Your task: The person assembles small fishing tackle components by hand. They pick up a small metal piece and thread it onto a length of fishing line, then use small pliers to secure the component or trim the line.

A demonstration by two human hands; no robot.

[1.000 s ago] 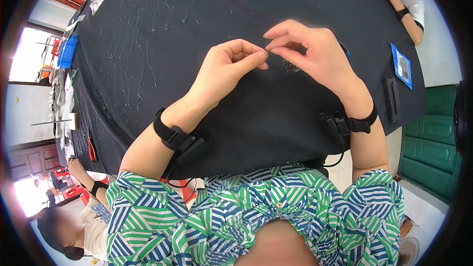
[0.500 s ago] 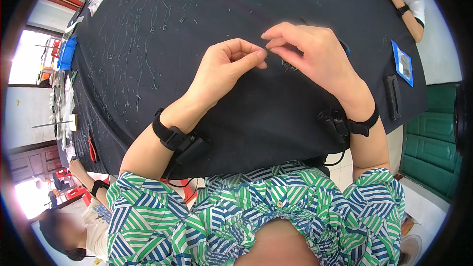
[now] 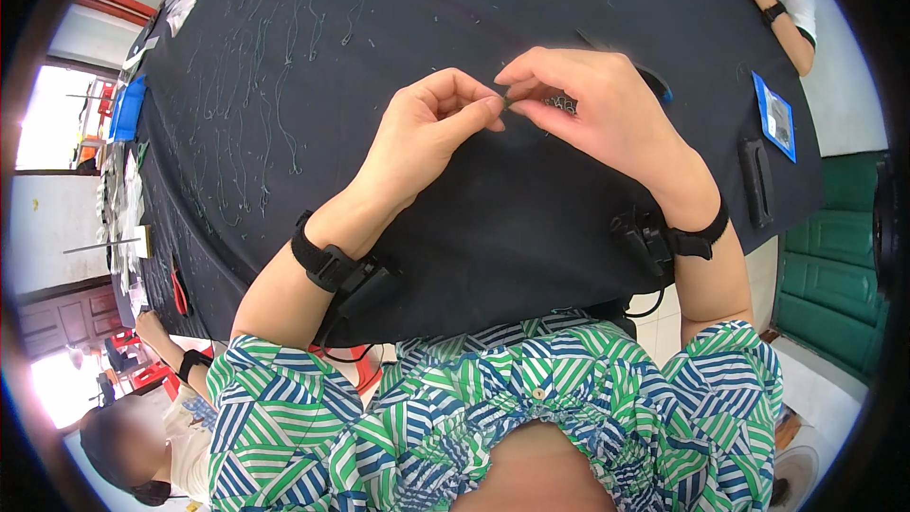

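My left hand (image 3: 424,123) is closed in a pinch over the middle of the black-covered table (image 3: 455,237), thumb against the bent forefinger. My right hand (image 3: 597,100) meets it from the other side, thumb and forefinger pinched too. Between the fingertips of both hands sits a tiny dark green thing (image 3: 506,104), too small to name. Just behind the right thumb, a small heap of tiny dark wiry pieces (image 3: 561,103) shows in part. Thin green lines (image 3: 261,66) with small knotted or hooked ends lie spread to the left.
Beyond my right hand lies a dark tool with a blue tip (image 3: 659,85), partly hidden. A blue-edged packet (image 3: 775,118) and a black case (image 3: 756,182) are at the right. Red-handled pliers (image 3: 179,290) lie at the left edge. Other people sit at far right and lower left.
My right fingertips have closed in and now touch the tiny thing at my left fingertips. Both hands shifted slightly left in the view.
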